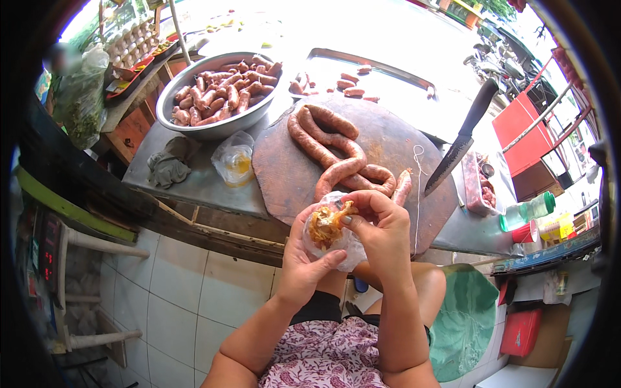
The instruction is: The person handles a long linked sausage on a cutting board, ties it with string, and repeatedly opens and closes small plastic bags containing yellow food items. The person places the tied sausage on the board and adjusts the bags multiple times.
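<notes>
While the left hand (301, 255) is cupping a clear plastic bag (352, 254), fingers along its nine o'clock side and thumb at six, a piece of fried food (325, 227) is sitting within that film, above the lap. The right hand (383, 220) is pinching the narrow end between thumb and fingertips, so both hands are partly closing around something. Its long axis is running aslant, the slim tip pointing toward two o'clock and the broad, ragged end toward eight. Judging by its look, it is seeming light and greasy, with a crumbly crust; the slim tip is offering the surest hold, the limp bag supporting the rest. Toward twelve o'clock, a coiled sausage (331, 171) is lying on a wooden board (275, 158). Farther out, a knife (460, 142) is slanting at two o'clock, and a sausage-filled metal bowl (217, 131) is standing at eleven on the counter (202, 178).
</notes>
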Demonstrator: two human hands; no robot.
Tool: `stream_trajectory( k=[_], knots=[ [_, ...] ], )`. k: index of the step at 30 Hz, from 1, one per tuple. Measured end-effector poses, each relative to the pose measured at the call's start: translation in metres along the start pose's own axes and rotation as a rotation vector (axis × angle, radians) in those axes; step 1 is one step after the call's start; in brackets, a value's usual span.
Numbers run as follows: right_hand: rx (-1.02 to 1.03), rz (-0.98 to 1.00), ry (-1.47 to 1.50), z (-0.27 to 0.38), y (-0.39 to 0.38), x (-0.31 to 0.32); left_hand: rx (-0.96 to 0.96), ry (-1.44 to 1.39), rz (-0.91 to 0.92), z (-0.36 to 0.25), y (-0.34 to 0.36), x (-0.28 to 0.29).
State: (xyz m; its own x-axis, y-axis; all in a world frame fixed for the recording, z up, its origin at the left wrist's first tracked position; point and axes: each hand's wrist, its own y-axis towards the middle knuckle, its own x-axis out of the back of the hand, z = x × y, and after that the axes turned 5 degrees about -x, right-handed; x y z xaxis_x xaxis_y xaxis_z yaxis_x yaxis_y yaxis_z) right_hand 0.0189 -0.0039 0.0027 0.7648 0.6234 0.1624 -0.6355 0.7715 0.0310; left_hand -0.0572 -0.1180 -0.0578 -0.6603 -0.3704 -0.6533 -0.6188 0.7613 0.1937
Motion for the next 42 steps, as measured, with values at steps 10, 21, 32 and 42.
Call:
stream_trajectory(
  k=[10,21,32,42],
  knots=[
    [0.091,-0.007,-0.067,0.008,0.06,-0.03,-0.326,0.997,0.102,-0.047,0.065,0.025],
    [0.349,-0.045,-0.491,-0.009,0.07,-0.047,-0.189,1.48,0.18,-0.08,0.064,0.063],
    [0.256,0.066,-0.207,-0.02,0.071,-0.045,-0.353,1.134,0.293,-0.039,0.1,0.057],
    [0.737,-0.157,-0.536,-0.015,0.055,-0.05,-0.41,1.166,0.181,-0.029,0.102,0.054]
  ],
)
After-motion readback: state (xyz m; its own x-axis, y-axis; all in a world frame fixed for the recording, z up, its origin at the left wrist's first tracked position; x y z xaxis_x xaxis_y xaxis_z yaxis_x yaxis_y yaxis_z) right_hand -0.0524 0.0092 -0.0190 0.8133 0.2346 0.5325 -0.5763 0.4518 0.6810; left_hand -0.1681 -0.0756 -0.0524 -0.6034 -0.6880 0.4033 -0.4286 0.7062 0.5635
